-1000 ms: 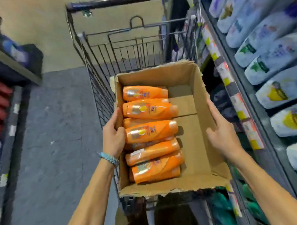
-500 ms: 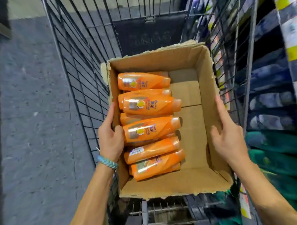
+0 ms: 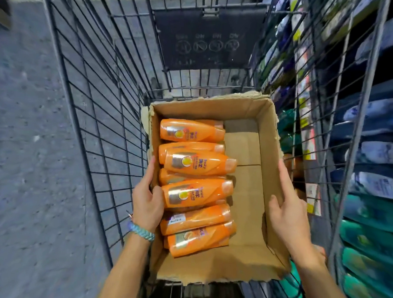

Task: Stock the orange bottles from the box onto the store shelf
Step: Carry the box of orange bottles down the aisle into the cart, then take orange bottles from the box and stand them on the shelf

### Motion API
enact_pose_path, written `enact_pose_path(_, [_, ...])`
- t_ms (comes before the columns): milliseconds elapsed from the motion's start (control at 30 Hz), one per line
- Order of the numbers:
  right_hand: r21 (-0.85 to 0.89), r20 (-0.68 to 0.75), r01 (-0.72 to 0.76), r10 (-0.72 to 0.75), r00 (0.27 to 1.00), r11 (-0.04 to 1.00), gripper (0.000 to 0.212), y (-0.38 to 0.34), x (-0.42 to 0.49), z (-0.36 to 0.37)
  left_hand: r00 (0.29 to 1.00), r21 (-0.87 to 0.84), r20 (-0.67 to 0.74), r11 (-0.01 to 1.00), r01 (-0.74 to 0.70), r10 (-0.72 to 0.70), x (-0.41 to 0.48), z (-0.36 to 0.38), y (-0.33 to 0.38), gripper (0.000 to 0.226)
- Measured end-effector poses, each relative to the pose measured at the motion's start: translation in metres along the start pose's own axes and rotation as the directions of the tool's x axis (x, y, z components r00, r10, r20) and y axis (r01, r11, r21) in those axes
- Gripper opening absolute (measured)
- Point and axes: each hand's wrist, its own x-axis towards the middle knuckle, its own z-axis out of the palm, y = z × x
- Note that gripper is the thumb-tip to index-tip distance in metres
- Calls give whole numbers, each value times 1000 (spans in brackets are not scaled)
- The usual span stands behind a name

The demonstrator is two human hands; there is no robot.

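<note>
An open cardboard box sits low inside a wire shopping cart. Several orange bottles lie on their sides, stacked along the box's left half; the right half is bare cardboard. My left hand grips the box's left wall, thumb inside against a bottle, fingers outside. My right hand grips the right wall, thumb inside and fingers along the outer face. The store shelf runs along the right, beyond the cart's wire side.
The shelf rows hold white, blue and green bottles with price tags on the edges. The cart's dark child-seat panel stands at the far end. Grey floor lies to the left.
The box has gone down from the cart's top rim deep into the basket, both hands keeping their hold on its walls. The view has tilted downward.
</note>
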Motion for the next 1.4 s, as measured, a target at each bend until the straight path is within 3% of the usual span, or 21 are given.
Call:
enact_pose_path(567, [23, 34, -53, 53, 998, 998, 88, 48, -8, 55, 998, 61, 35, 997, 51, -53, -19, 26, -54, 71])
enact_pose_path(933, [28, 107, -100, 97, 990, 995, 87, 69, -38, 52, 991, -14, 66, 993, 120, -118, -55, 34, -60, 68])
enact_pose_path(1033, [73, 119, -46, 37, 992, 996, 88, 75, -43, 52, 990, -19, 79, 993, 116, -114, -64, 37, -53, 66])
enact_pose_path(1133, [62, 96, 45, -51, 994, 997, 93, 86, -46, 55, 994, 58, 70, 996, 75, -79, -70, 38, -47, 74])
enact_pose_path(1200, [76, 86, 15, -22, 996, 997, 92, 91, -50, 55, 998, 93, 66, 996, 2, -8, -69, 35, -38, 78])
enact_pose_path(1400, [28, -48, 47, -46, 998, 998, 93, 89, -55, 59, 956, 83, 205, 969, -232, 211, -55, 26, -8, 88])
